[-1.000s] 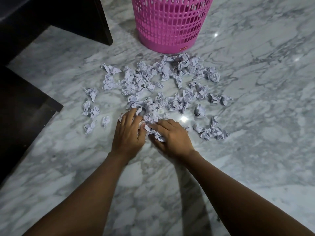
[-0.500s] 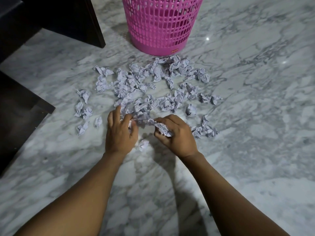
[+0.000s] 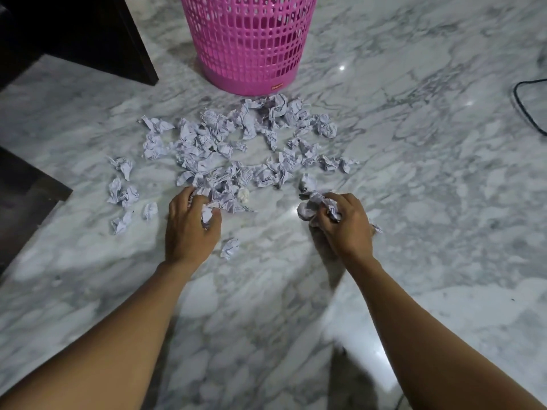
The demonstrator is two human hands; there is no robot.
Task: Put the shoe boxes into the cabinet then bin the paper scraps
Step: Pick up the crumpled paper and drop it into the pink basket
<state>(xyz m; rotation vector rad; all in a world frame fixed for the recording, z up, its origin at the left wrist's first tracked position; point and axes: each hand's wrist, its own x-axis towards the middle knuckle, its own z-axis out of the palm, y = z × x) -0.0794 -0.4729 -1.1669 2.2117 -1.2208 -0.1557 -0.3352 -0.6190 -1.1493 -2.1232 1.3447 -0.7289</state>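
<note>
Paper scraps (image 3: 236, 149) are strewn over the marble floor (image 3: 429, 217), just in front of the pink bin (image 3: 248, 45). One crumpled scrap is pinched in the curled fingers of the left hand (image 3: 189, 229), and a small bunch is clutched in the right hand (image 3: 346, 226) at the heap's near edge. No shoe boxes are seen. Gathering is judged best done by raking scraps inward into tight handfuls before lifting. The stray scrap (image 3: 230, 247) beside the left hand should not be missed.
</note>
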